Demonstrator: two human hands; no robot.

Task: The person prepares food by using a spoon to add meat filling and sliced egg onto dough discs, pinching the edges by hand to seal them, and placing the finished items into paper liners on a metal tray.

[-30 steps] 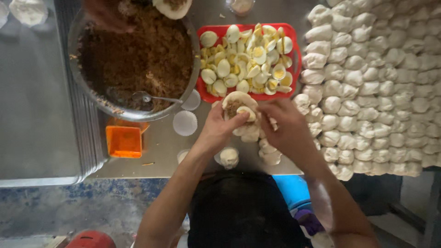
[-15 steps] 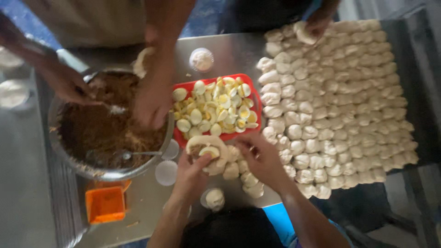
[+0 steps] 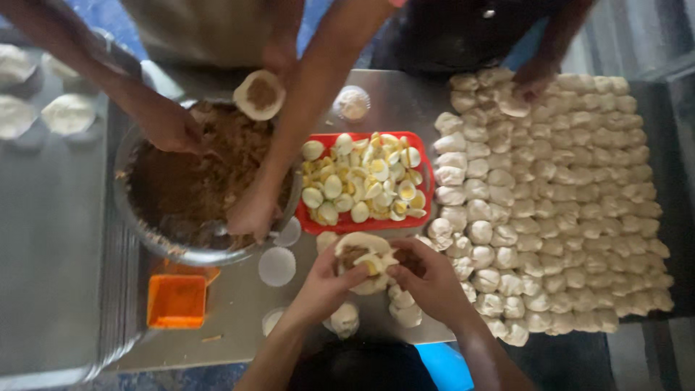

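Red tray [image 3: 427, 217]: full of cut boiled eggs [image 3: 362, 177].
Big metal bowl [image 3: 137, 232]: holds brown filling [image 3: 181, 185].
Dough balls [image 3: 557, 195]: many rows, right of the tray.
Orange box [image 3: 176, 300]: just below the bowl.
White paper rounds [image 3: 276, 266]: beside the bowl.

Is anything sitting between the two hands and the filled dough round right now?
Nothing visible does. The left hand and the right hand both grip the filled dough round directly, fingers on its rim, just below the red tray of egg pieces. A co-worker's hand is in the metal bowl, apart from them.
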